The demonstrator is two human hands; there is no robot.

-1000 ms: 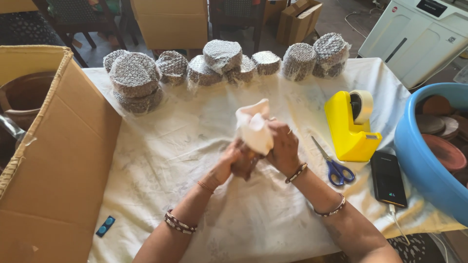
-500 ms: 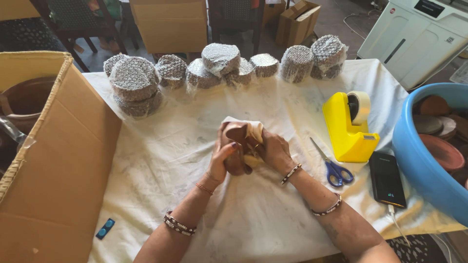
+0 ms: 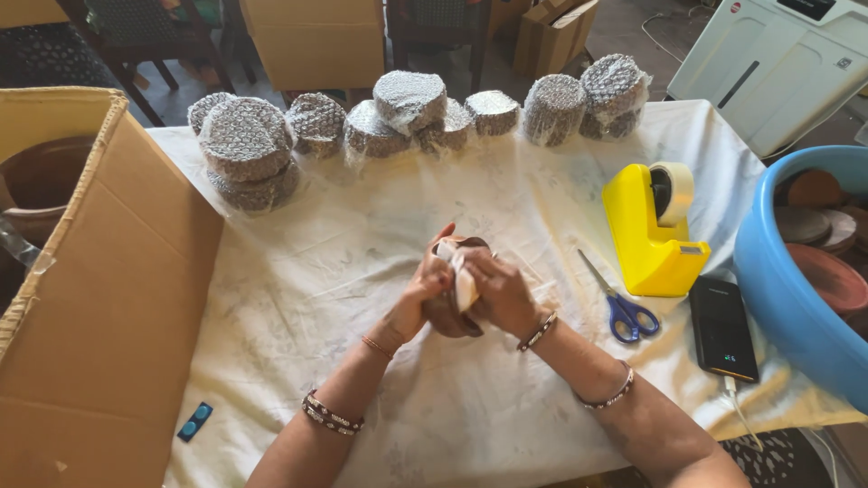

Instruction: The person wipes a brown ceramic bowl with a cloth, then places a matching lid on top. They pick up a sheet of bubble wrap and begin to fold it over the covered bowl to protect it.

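Note:
Both my hands meet over the middle of the cloth-covered table (image 3: 344,271). My left hand (image 3: 427,287) and my right hand (image 3: 499,291) together grip a small brown clay pot (image 3: 452,318), with a piece of white paper (image 3: 464,282) pressed against it between the fingers. Most of the pot is hidden by my fingers. Several round items wrapped in bubble wrap (image 3: 411,99) stand in a row along the far edge of the table.
A large open cardboard box (image 3: 99,298) stands at the left. A yellow tape dispenser (image 3: 653,235), blue-handled scissors (image 3: 622,307) and a black phone (image 3: 721,327) lie to the right. A blue tub (image 3: 796,298) with clay pots sits at the right edge.
The white paper, held up high above the hands a second ago, has been folded down against the pot. The hands have closed in around it.

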